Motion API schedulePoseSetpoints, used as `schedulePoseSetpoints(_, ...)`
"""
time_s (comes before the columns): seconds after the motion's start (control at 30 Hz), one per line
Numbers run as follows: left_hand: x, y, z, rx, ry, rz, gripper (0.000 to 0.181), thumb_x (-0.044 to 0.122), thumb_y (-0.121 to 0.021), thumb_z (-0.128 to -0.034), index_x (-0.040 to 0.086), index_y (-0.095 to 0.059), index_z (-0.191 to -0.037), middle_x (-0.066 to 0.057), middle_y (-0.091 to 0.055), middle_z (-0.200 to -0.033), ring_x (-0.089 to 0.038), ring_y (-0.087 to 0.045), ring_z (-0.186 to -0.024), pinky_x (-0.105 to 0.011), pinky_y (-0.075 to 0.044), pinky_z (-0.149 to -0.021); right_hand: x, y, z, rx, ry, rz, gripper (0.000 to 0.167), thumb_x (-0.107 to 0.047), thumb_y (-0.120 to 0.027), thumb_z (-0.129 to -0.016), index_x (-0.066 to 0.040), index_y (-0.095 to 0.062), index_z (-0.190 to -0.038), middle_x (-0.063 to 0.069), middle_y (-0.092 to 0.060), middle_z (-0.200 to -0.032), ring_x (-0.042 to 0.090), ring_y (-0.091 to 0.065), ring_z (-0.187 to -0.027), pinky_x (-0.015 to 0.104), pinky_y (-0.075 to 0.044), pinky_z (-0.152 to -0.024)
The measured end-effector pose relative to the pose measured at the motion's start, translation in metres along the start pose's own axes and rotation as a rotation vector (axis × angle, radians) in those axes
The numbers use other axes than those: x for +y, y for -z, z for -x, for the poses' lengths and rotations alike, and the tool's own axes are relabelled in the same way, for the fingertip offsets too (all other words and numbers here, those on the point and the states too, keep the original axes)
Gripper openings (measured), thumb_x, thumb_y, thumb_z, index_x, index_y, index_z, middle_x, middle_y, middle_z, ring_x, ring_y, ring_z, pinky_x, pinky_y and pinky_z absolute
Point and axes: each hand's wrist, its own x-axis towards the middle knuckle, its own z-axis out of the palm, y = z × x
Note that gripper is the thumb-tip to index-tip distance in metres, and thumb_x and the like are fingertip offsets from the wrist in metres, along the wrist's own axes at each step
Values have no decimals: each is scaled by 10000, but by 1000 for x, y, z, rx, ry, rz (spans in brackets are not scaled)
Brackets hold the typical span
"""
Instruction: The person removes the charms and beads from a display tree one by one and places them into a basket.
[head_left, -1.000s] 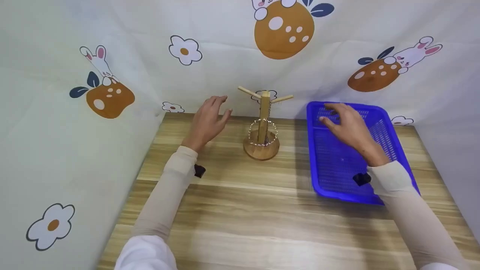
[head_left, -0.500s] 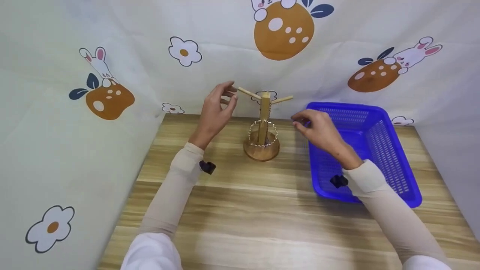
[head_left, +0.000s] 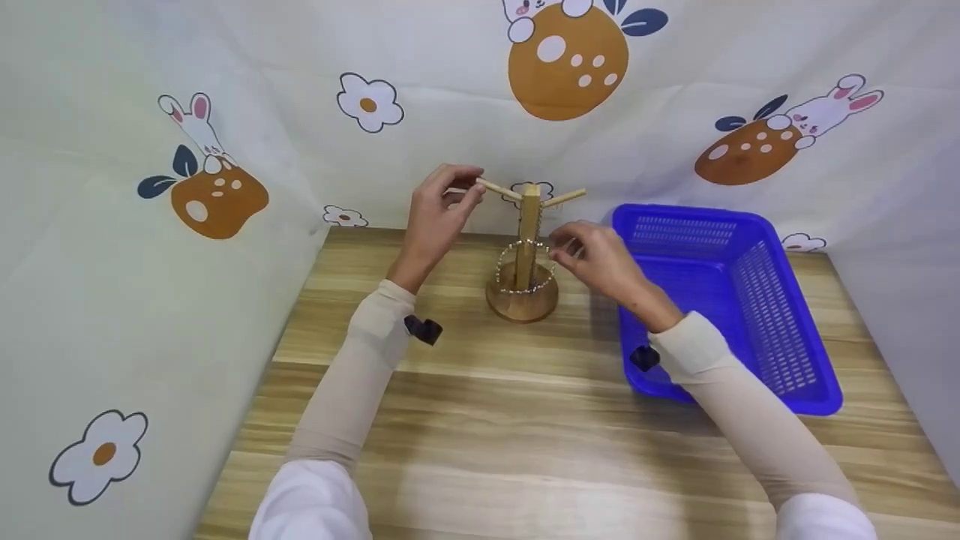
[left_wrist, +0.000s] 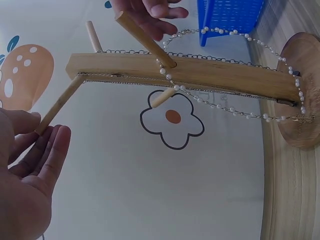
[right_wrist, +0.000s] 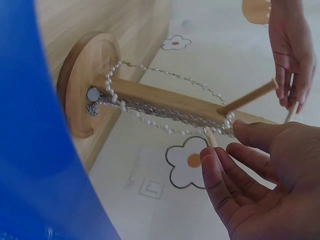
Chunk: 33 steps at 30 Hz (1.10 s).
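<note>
Wood stand (head_left: 527, 259), head view: upright on tabletop (head_left: 517, 427), beside blue basket (head_left: 776, 315); beaded necklace (head_left: 526, 290) hangs along lower post (head_left: 529, 217), btm. at round base (head_left: 522, 307). L-hand grip (head_left: 442, 210) is at upper L peg (head_left: 500, 189); R-hand grip (head_left: 598, 256) is near beaded necklace, R side.

L-wrist view: L-hand grip pinches upper L peg at tip, btwn. thumb & fingers (left_wrist: 55, 155). R-hand grip: released, visible fingers loosely bent.

R-wrist view: silver chains (right_wrist: 165, 114) run alongside post. R-hand grip: thumb apart from fingers, adj. to lower peg (right_wrist: 210, 138); contact w/ peg or necklace can't be confirmed.
</note>
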Motion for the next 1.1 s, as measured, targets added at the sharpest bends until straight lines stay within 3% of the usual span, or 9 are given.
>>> schedulePoseSetpoints(0.3, 1, 0, -1, 8, 46, 29, 205, 55, -719, -1015, -48, -735, -1191, -172, -730, -1107, -203, -742, -972, -301, -675, -896, -5, -12, -10, -9, -10, 26, 196, -65, -757, -986, 39, -747, -1151, 207, -771, -1120, 330, -762, -944, 448, -676, -860)
schedulePoseSetpoints(0.5, 2, -1, -2, 17, 56, 43, 194, 35, -720, -1010, -52, -742, -1182, -175, -730, -1096, -189, -741, -954, -293, -676, -895, -7, -18, -14, 9, 2, 89, 108, -57, -741, -993, 30, -756, -1055, 193, -777, -1025, 326, -749, -913, 454, -663, -833)
schedulePoseSetpoints(1.1, -1, -1, -1, 2, 20, 24, 188, 64, -710, -1027, -58, -738, -1167, -166, -729, -1098, -188, -750, -958, -296, -675, -901, -9, -19, -12, 98, 37, 101, 94, -72, -751, -995, 6, -804, -986, 164, -805, -965, 287, -752, -835, 434, -667, -756)
